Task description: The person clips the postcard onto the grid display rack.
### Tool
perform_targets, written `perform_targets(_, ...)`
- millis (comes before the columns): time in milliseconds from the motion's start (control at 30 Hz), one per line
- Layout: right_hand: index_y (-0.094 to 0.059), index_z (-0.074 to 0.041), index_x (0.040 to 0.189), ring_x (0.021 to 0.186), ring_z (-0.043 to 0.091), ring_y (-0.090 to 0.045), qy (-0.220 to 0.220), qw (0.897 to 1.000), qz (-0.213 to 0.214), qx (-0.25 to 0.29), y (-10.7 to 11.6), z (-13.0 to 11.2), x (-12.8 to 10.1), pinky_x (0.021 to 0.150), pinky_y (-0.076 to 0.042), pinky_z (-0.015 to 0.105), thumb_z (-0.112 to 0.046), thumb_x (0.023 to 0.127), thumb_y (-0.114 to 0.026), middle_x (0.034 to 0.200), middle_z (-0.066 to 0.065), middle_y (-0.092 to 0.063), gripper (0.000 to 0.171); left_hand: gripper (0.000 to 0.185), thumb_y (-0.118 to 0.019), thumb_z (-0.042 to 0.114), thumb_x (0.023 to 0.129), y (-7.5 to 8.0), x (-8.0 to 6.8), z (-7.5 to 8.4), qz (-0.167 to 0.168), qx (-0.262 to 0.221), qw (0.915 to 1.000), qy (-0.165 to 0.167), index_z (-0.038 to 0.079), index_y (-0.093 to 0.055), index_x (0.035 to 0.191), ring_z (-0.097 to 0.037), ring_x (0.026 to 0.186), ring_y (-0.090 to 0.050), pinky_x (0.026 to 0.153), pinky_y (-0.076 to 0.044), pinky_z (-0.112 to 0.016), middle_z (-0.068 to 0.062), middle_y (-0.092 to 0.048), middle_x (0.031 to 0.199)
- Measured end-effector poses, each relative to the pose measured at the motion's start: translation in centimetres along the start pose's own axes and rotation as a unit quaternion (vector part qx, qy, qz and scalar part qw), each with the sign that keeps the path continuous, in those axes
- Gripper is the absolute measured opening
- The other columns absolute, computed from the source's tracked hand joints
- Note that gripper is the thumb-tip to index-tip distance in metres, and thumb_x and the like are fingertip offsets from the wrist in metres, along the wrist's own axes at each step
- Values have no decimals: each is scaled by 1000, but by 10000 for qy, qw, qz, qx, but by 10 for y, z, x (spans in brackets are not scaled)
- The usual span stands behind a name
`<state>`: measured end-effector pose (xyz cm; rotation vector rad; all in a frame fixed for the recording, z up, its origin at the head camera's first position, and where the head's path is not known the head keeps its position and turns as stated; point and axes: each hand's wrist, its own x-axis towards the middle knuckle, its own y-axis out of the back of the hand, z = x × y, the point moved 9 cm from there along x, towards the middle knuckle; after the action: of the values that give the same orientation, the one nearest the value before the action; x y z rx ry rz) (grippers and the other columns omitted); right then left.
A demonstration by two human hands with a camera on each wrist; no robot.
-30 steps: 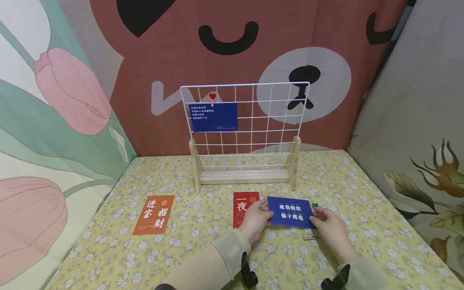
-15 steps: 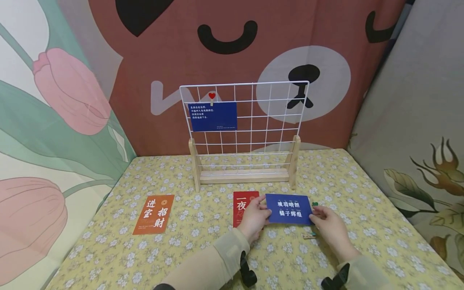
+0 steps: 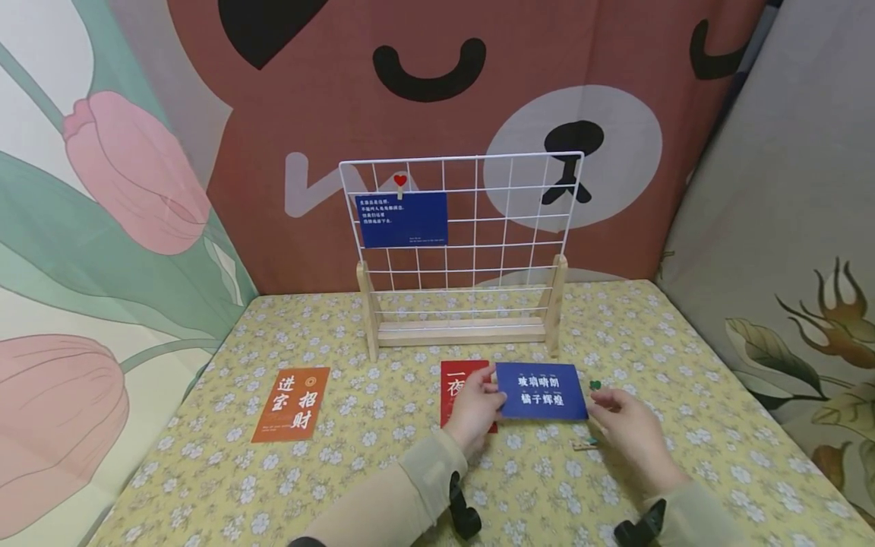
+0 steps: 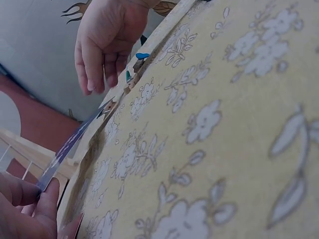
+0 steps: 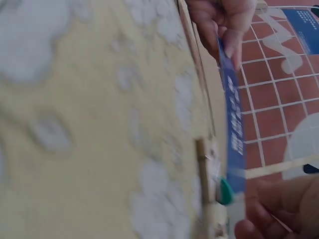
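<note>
A bear-face backdrop (image 3: 437,83) (tulip print (image 3: 102,190) leftward) behind a floral tablecloth (image 3: 205,471)

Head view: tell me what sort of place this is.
Probably a home craft corner: a table under a floral cloth, cartoon bear and tulip fabric hung behind, and a white wire grid stand with a card clipped on.

Held blue card (image 3: 541,390): white characters in two rows, 玻璃晴朗 above 橘子辉煌; pinched by left hand (image 3: 473,408)
Orange card (image 3: 291,403), near left on the cloth: 进宝 and 招财 in white
Red card (image 3: 456,389), partly under the left hand: 一 and 夜 show; the rest is covered
Clipped blue card (image 3: 402,219), far on the wire grid (image 3: 519,220): four white lines, too small to read
</note>
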<state>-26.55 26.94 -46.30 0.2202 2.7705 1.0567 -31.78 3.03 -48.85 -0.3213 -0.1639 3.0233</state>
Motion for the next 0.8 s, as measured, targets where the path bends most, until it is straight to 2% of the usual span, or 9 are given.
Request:
perform_targets(67,-62,-1,116,91,31,-60,126,9996,-185,-151,3,-2,-3,74,-49,45,-28,93,-62,110,17,-64,35,56,-59,-9,87,1,1,0,-15,38,10000,20,10,-49,139,-19,78,-56,64,-53,-30,-10,-52,95)
perform_targets(133,-65,-2,111,82,25,-59,361,9981,-374,-339,5,-6,-5,66,-49,39,-26,92,-64,104,13,-65,30,56,-59,-8,88,3,2,0,-13,37,10000,31,10,-49,140,-18,77,-57,64,-53,-30,-10,-52,95)
perform_targets(200,-67,-4,107,72,21,-57,387,9968,-598,-350,5,-7,-8,57,-48,34,-23,90,-66,98,9,-65,26,55,-59,-8,89,4,2,0,-2,14,10000,27,9,-48,140,-18,78,-58,64,-54,-30,-10,-53,95)
perform_targets(267,-68,-5,104,69,19,-55,439,9953,-763,-399,5,-8,-10,54,-47,33,-22,89,-68,92,6,-64,23,54,-58,-8,89,6,3,0,21,-30,10000,35,9,-49,139,-18,78,-59,65,-55,-31,-10,-53,95)
perform_targets(433,-71,-8,95,73,17,-54,579,9911,-931,-760,4,-9,-12,59,-46,33,-23,88,-70,86,0,-64,16,51,-58,-8,89,8,5,-1,82,-67,9999,39,9,-52,137,-19,77,-60,64,-55,-30,-12,-53,95)
perform_targets(600,-73,-9,94,80,16,-58,507,9895,-1097,-795,-3,-5,-12,68,-49,37,-21,89,-69,91,1,-66,14,50,-58,-8,90,9,5,-2,99,-82,9999,21,10,-52,136,-19,78,-61,65,-56,-31,-12,-53,95)
perform_targets(800,-73,-8,95,81,15,-60,724,9851,-1214,-982,-10,-8,-16,72,-51,39,-16,84,-73,91,0,-67,13,51,-57,-9,89,9,5,-2,78,-139,9999,-21,9,-52,137,-19,77,-61,63,-56,-30,-12,-54,95)
